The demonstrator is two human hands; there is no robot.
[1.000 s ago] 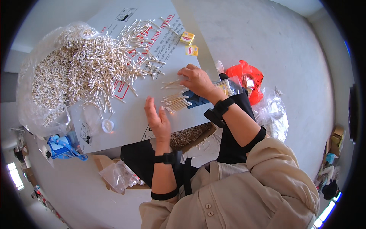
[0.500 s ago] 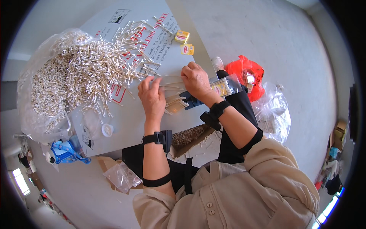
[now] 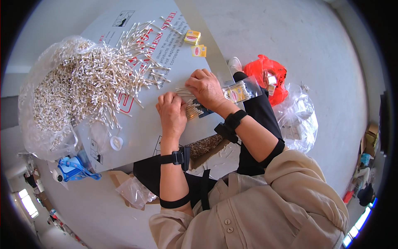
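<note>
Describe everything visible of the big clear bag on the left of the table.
The big clear bag is thin, wrinkled, see-through plastic. It lies on the left of the table, its open side facing right, bulging with white-tipped cotton swabs on pale sticks. Many spill from it in a loose, tangled heap. The left hand and right hand are both apart from it.

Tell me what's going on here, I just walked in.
A person has both hands at a small group of cotton swabs on a table. The left hand is at its left end, the right hand just beyond; their fingers hide any grip. Leftward, a large swab pile lies partly in a clear bag. A yellow-labelled swab packet sits near the right wrist.
</note>
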